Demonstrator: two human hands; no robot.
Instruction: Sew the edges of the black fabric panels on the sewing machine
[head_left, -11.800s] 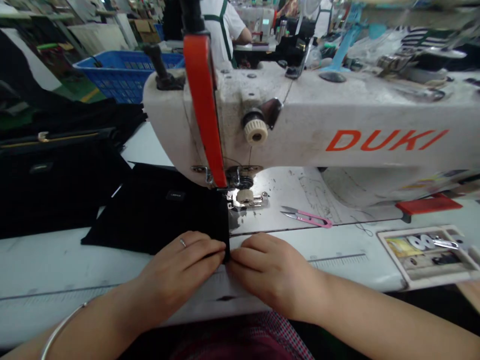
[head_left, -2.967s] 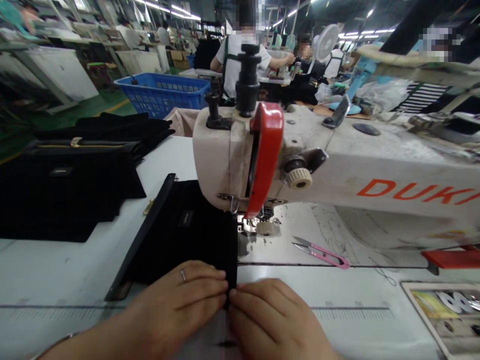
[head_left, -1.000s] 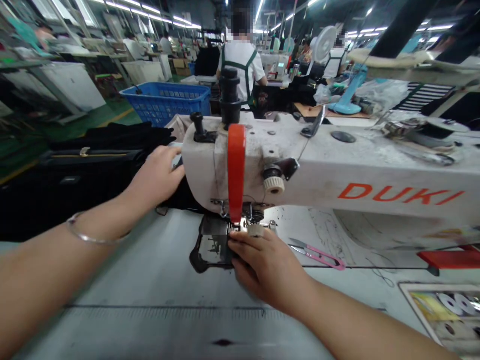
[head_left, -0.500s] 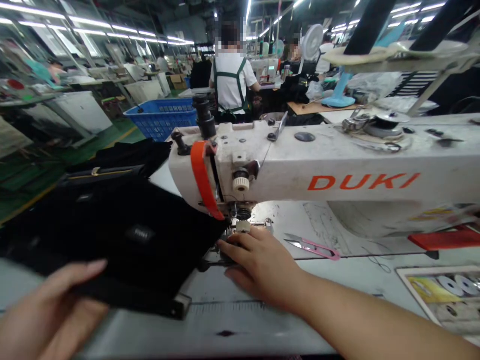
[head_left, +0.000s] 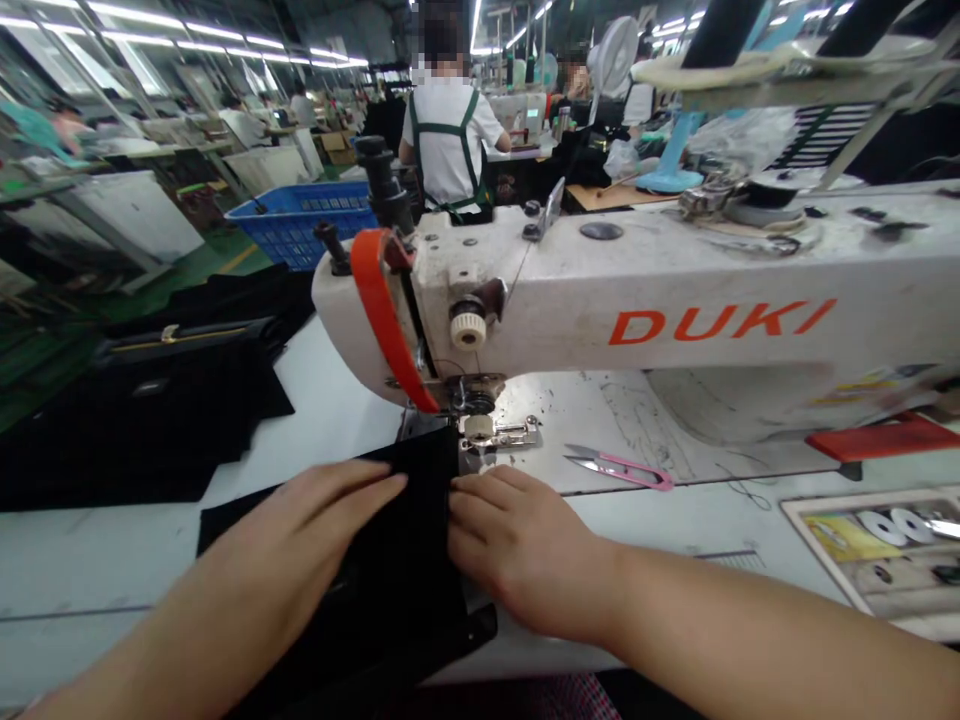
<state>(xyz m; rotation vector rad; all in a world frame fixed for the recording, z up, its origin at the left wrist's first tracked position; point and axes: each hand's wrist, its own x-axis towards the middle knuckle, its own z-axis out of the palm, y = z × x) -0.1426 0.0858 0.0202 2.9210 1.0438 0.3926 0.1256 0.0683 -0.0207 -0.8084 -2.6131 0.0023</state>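
A black fabric piece [head_left: 409, 575] lies on the white table [head_left: 97, 555] in front of the white DUKI sewing machine [head_left: 570, 300]. Its far edge reaches the presser foot [head_left: 491, 432] under the machine's head. My left hand [head_left: 300, 545] rests flat on the fabric, fingers stretched out toward the needle. My right hand [head_left: 517, 545] presses the fabric's right edge with its fingers together, just in front of the presser foot.
A stack of black fabric pieces [head_left: 142, 410] lies at the left. Pink thread snips [head_left: 619, 466] sit right of the needle plate. A tray of bobbins [head_left: 885, 545] is at the far right. A blue basket [head_left: 296, 222] and a person in a white shirt [head_left: 450, 140] are behind.
My left hand has brought a black fabric piece from the left to the needle and now lies flat on it. My right hand has slid from the needle plate to the fabric's edge.
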